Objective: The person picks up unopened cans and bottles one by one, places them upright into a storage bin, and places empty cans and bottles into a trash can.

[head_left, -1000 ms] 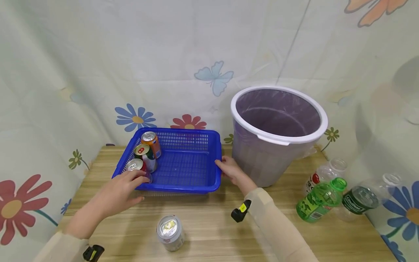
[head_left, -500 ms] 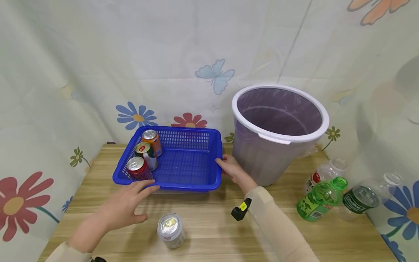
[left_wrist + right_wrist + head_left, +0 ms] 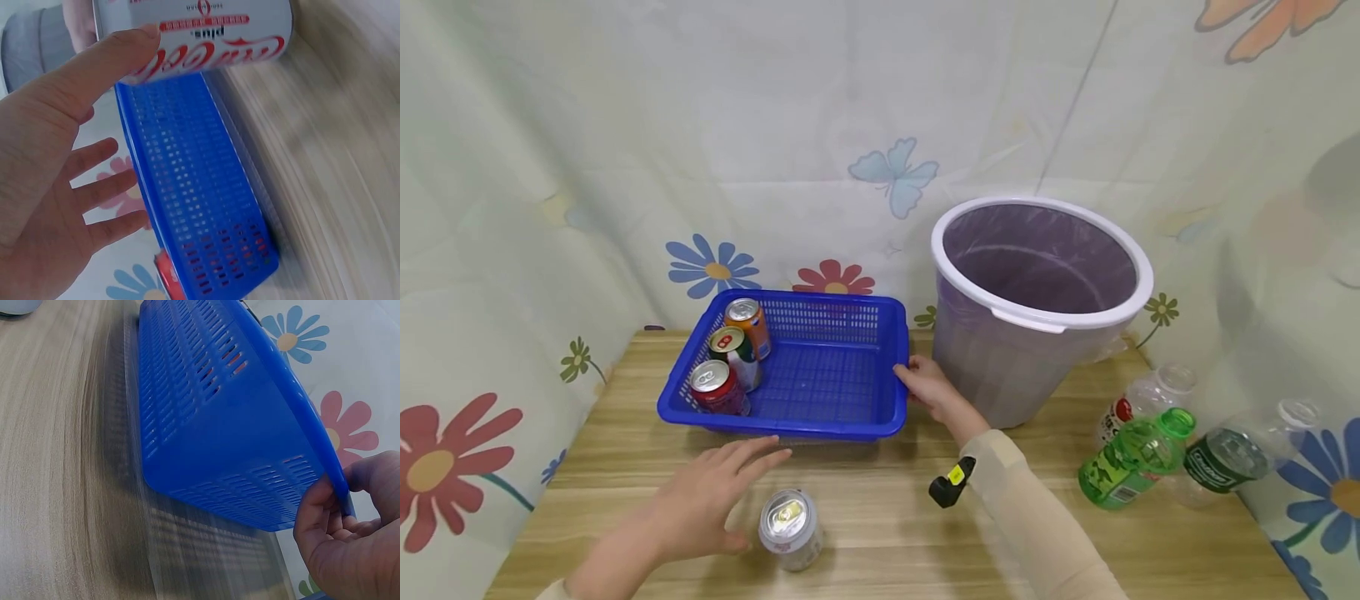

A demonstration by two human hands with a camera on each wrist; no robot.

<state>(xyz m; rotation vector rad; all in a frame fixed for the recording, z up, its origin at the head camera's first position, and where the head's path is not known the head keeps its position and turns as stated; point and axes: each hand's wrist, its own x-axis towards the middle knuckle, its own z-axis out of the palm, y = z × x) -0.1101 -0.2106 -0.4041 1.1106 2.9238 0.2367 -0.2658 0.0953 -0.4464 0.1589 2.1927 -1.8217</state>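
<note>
My left hand (image 3: 703, 500) is over the table just left of a silver-white Coca-Cola can (image 3: 791, 530), fingers extended and thumb apart from them. In the left wrist view that can (image 3: 206, 37) shows its red lettering, and the thumb overlaps its side. With thumb and curled fingers, my right hand (image 3: 931, 385) grips the right rim of a blue plastic basket (image 3: 827, 432). The right wrist view shows the rim pinched there. Inside the basket, along its left side, stand a red can (image 3: 719, 390), a dark green can (image 3: 737, 357) and an orange can (image 3: 751, 327).
A tall lined trash bin (image 3: 1000, 358) with a white rim stands right of the basket. On the table's right side are a green bottle (image 3: 1135, 462), a clear bottle with a red-marked label (image 3: 1138, 404) and a clear bottle with a dark green label (image 3: 1221, 458). A patterned curtain hangs behind.
My left hand has left the red can in the basket and come back toward me and right, to beside the silver-white can. My right hand keeps its grip on the rim.
</note>
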